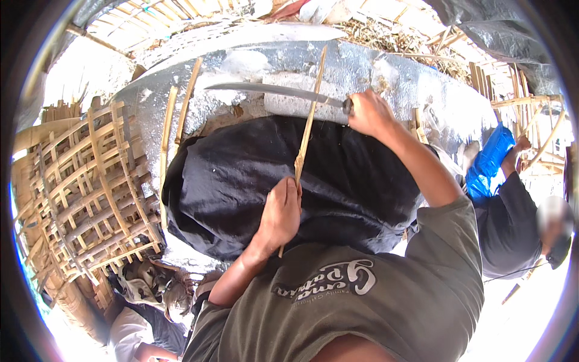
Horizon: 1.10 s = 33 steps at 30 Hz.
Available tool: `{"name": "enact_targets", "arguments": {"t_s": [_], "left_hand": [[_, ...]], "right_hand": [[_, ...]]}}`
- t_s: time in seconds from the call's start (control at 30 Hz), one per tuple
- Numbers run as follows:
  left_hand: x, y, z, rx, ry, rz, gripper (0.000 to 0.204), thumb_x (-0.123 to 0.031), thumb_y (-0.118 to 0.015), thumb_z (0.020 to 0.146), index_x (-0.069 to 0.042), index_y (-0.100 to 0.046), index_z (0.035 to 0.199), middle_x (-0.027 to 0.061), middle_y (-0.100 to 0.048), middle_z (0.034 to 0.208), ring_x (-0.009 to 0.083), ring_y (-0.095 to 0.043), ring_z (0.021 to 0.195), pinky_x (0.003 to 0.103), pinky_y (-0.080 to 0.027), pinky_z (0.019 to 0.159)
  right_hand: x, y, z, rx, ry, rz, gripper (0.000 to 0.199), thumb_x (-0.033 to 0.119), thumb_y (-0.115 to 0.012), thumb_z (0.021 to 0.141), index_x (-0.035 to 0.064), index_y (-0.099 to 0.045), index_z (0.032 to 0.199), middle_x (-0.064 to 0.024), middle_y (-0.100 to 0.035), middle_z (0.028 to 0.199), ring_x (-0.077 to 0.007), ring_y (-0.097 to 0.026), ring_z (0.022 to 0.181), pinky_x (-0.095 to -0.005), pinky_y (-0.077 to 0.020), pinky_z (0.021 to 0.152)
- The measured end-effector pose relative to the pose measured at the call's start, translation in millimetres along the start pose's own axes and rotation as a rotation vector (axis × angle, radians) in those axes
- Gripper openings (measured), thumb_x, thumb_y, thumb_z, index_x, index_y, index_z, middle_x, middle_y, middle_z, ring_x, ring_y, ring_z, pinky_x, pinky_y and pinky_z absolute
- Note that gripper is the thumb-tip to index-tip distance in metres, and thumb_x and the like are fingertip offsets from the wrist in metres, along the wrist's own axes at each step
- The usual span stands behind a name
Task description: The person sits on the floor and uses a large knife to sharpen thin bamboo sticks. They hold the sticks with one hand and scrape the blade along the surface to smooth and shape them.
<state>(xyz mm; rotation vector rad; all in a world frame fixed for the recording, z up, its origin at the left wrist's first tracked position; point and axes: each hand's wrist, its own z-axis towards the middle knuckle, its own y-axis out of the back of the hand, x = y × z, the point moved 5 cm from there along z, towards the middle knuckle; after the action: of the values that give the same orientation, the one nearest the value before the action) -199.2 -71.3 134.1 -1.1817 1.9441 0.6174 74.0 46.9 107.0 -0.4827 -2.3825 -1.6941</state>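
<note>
- The person's left hand [280,211] sits just below the middle of the view, fingers wrapped tight round a thin bamboo strip [309,114].
- That strip runs from the fist up toward 12 o'clock, slightly tilted to the right, and its lower end pokes out under the hand toward 6 o'clock.
- The right hand [369,113] is up at about 1 o'clock from the left one, closed firmly on the handle of a long knife [271,90].
- The knife's blade stretches off toward 9 o'clock, nearly level, and crosses the bamboo strip near the handle end; from here blade and strip look to be touching at the crossing.
- Under both hands lies a black cloth [241,181], draped over the person's lap and covering the middle of the scene.
- Beyond the cloth, at 12 o'clock, is a grey sheet [362,69] spread on the ground, with two more loose bamboo strips [175,120] lying on it at about 10 o'clock.
- At 9 o'clock a woven bamboo lattice [90,181] stands at the left rim.
- At 3 o'clock another person [512,223] in a dark top sits well apart, beside something blue [488,160].
</note>
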Motion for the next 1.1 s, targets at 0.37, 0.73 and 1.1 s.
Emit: {"name": "enact_targets", "arguments": {"t_s": [0.37,0.73,1.1], "left_hand": [[-61,22,-23,-0.093,-0.199,-0.029,0.033,-0.024,-0.034,0.110,-0.005,-0.049,0.088,-0.0023,-0.040,0.062,0.0055,-0.037,0.049,0.026,-0.032,0.046],[-61,11,-57,-0.058,-0.367,0.090,0.033,-0.025,-0.032,0.110,-0.004,-0.048,0.090,-0.0051,-0.037,0.063,0.0035,-0.032,0.051,0.023,-0.028,0.046],[-73,13,-74,-0.038,-0.446,0.088,0.032,-0.023,-0.033,0.110,-0.004,-0.049,0.091,-0.0043,-0.038,0.064,0.0033,-0.032,0.052,0.023,-0.027,0.046]], "right_hand": [[28,61,-35,-0.234,0.118,-0.024,0.015,0.013,-0.065,0.071,0.0051,-0.070,0.082,-0.0215,-0.068,0.075,-0.0391,-0.069,0.074,-0.0467,-0.0584,0.076],[32,105,-44,-0.298,0.032,-0.174,0.019,0.019,-0.064,0.078,0.0088,-0.071,0.093,-0.0179,-0.071,0.083,-0.0334,-0.072,0.081,-0.0452,-0.0604,0.079],[16,140,-38,-0.403,-0.075,-0.156,0.023,0.020,-0.066,0.077,0.0118,-0.073,0.097,-0.0151,-0.072,0.082,-0.0296,-0.073,0.081,-0.0408,-0.0614,0.076]]}}
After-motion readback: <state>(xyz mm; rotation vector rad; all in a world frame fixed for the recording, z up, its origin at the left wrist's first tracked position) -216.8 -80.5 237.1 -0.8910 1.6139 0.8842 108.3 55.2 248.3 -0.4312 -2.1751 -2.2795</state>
